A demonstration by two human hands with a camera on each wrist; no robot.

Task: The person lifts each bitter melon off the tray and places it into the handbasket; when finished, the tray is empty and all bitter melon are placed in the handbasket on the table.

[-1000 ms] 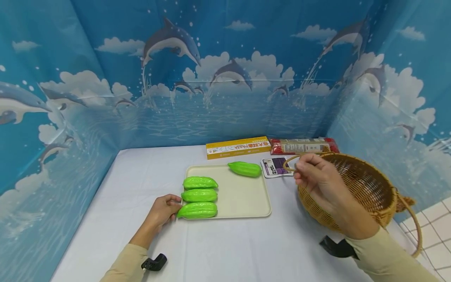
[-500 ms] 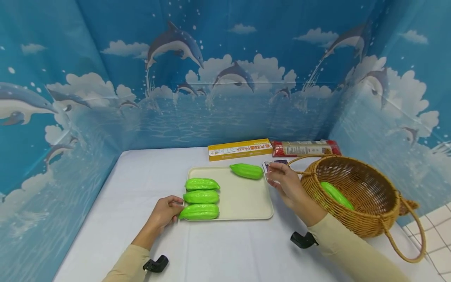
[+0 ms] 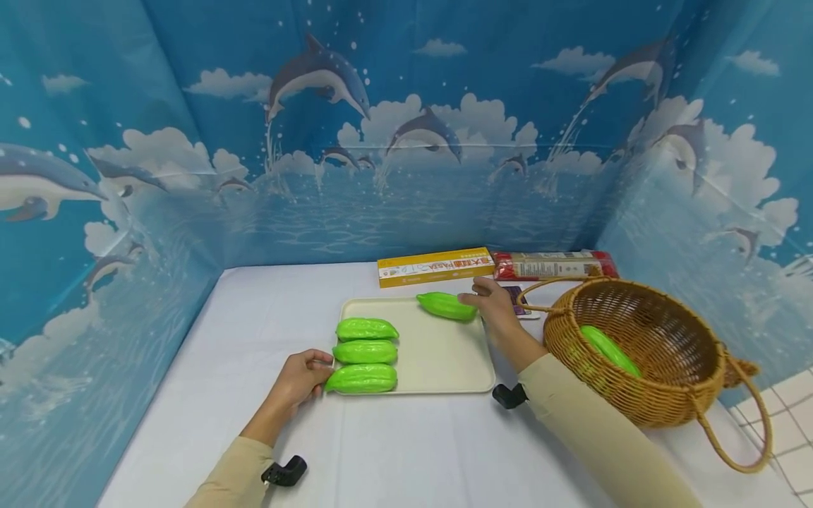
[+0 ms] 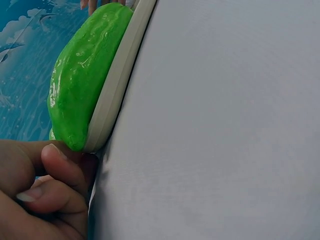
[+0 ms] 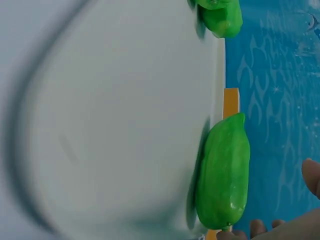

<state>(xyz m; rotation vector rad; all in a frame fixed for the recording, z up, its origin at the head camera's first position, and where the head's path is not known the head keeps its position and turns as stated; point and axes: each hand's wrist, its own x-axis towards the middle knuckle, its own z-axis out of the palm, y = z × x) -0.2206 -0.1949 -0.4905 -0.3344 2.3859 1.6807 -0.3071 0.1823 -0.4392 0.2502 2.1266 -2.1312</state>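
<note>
The green gourd [image 3: 443, 305] by my right grip [image 3: 498, 314] lies at the far right corner of the pale tray [image 3: 444, 360]. My thumb and fingers there are parted, holding nothing, close by its blunt end; whether a fingertip touches it, I can't make out. I judge it light and stiff, probably moulded plastic, with a glossy skin that could slip, so I'd take it across the thick middle rather than by the tapering tip. My left grip [image 3: 297, 381] seems to pinch the tray's left edge, beside three more gourds [image 3: 365, 351], though the contact is partly hidden. My right grip covers part of a purple packet [image 3: 527, 313], and the wall of the wicker basket [image 3: 562, 346] hides part of another gourd [image 3: 610, 351].
</note>
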